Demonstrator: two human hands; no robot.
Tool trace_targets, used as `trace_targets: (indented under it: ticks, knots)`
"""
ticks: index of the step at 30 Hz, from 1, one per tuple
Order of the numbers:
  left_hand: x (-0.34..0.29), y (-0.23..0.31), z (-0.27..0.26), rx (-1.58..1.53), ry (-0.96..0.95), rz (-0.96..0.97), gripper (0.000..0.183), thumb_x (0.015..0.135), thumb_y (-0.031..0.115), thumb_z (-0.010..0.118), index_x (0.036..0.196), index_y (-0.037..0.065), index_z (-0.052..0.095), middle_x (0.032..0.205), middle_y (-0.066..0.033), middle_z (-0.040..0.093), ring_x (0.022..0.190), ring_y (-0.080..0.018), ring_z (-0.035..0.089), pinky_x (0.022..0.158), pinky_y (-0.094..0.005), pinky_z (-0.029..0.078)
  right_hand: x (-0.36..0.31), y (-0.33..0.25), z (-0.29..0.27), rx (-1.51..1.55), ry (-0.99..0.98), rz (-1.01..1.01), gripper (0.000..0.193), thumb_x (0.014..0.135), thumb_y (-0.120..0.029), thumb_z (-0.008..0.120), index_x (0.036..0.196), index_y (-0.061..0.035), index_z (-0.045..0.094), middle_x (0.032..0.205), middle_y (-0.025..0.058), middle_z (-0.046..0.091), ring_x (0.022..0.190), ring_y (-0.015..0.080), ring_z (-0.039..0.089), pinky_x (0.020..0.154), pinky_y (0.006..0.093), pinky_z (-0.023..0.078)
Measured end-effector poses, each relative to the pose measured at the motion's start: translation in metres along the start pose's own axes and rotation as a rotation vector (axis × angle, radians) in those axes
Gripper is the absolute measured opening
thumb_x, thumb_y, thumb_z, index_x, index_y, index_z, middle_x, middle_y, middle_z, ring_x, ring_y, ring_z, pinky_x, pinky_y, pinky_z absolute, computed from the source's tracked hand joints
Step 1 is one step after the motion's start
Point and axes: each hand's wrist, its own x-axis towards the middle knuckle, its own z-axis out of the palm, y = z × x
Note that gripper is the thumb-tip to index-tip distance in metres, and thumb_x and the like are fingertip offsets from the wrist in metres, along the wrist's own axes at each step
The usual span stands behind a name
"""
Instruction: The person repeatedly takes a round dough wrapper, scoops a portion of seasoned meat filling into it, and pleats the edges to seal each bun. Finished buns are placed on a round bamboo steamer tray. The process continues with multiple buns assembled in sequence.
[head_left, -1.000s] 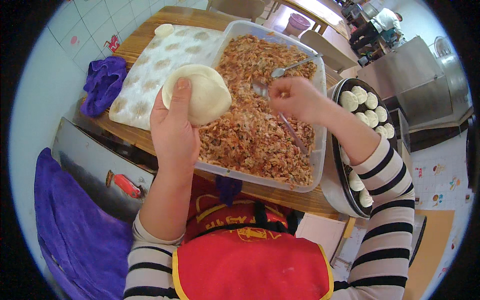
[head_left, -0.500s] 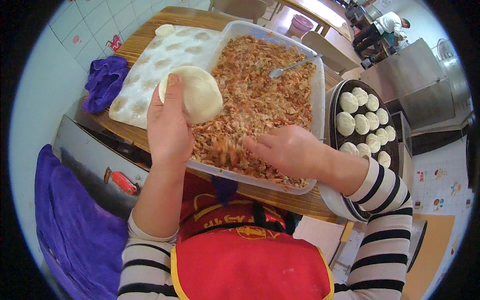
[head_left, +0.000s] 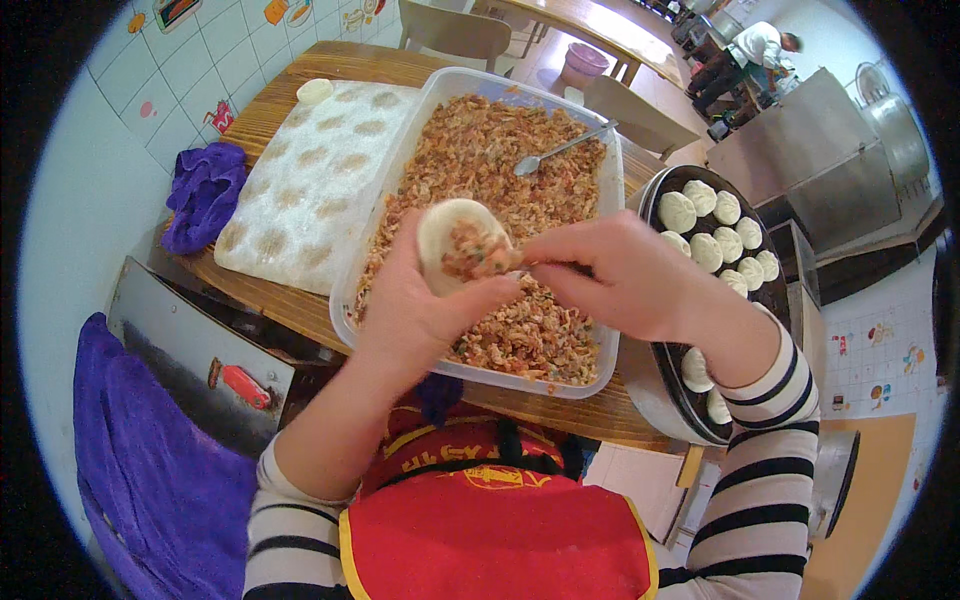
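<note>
My left hand cradles a round dough wrapper above a big clear plastic tub of minced brown-orange filling. A heap of filling lies on the wrapper, spilling toward its right edge. My right hand is at that edge, its thumb and fingers pinched. Whatever it holds is too small and blurred to make out. A metal spoon rests on the filling at the back, its handle reaching the tub's right rim.
Left of the tub lies a white cloth with a dough wrapper at its far corner. Beside it is a crumpled purple cloth. A round dark tray of pleated buns stands to the right. Another person works far off.
My left hand has lowered the wrapper, moved it rightward and tipped it face up. My right hand has risen from the tub to the wrapper, which now has filling on it.
</note>
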Motion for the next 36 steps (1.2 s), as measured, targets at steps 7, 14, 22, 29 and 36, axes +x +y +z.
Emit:
trace_targets:
  ticks: [7, 14, 22, 29, 36]
  knots:
    - [0.010, -0.017, -0.006, -0.275, 0.052, -0.179, 0.040, 0.079, 0.010, 0.070, 0.114, 0.002, 0.052, 0.101, -0.0060, 0.061, 0.090, -0.0133, 0.059, 0.077, -0.0282, 0.051, -0.012, 0.013, -0.016, -0.566, -0.046, 0.125, 0.021, 0.082, -0.012, 0.056, 0.099, -0.0087, 0.066, 0.072, 0.0156, 0.059, 0.068, 0.0312, 0.061, 0.058, 0.0385, 0.048]
    - [0.014, -0.015, -0.013, -0.562, 0.000, -0.306, 0.032, 0.087, 0.015, 0.065, 0.114, 0.004, 0.052, 0.101, -0.0044, 0.060, 0.090, -0.0115, 0.060, 0.076, -0.0280, 0.052, -0.057, 0.038, 0.048, -0.621, -0.211, -0.153, 0.022, 0.077, -0.013, 0.054, 0.095, -0.0003, 0.055, 0.073, 0.0089, 0.058, 0.069, 0.0262, 0.064, 0.057, 0.0371, 0.052]
    - [0.011, -0.013, -0.009, -0.472, 0.007, -0.290, 0.026, 0.091, 0.013, 0.059, 0.114, 0.005, 0.051, 0.101, -0.0041, 0.060, 0.089, -0.0118, 0.060, 0.074, -0.0283, 0.053, -0.065, 0.038, 0.050, -0.143, -0.261, 0.030, 0.028, 0.077, -0.007, 0.057, 0.104, 0.0004, 0.060, 0.080, 0.0134, 0.063, 0.074, 0.0276, 0.064, 0.065, 0.0363, 0.052]
    - [0.008, -0.013, 0.002, -0.355, -0.031, -0.254, 0.030, 0.088, 0.016, 0.061, 0.114, 0.004, 0.049, 0.098, -0.0035, 0.058, 0.088, -0.0111, 0.058, 0.075, -0.0276, 0.052, -0.049, 0.015, 0.004, 0.172, 0.044, 0.271, 0.017, 0.085, -0.009, 0.057, 0.097, 0.0004, 0.065, 0.079, 0.0207, 0.064, 0.070, 0.0325, 0.065, 0.062, 0.0364, 0.051]
    - [0.006, -0.014, 0.031, -0.073, 0.011, -0.093, 0.039, 0.080, 0.009, 0.069, 0.113, 0.004, 0.049, 0.103, -0.0053, 0.058, 0.089, -0.0127, 0.058, 0.077, -0.0285, 0.050, -0.026, 0.001, 0.010, -0.303, 0.033, 0.057, 0.010, 0.085, -0.010, 0.052, 0.087, -0.0011, 0.056, 0.071, 0.0196, 0.060, 0.066, 0.0363, 0.061, 0.056, 0.0419, 0.050]
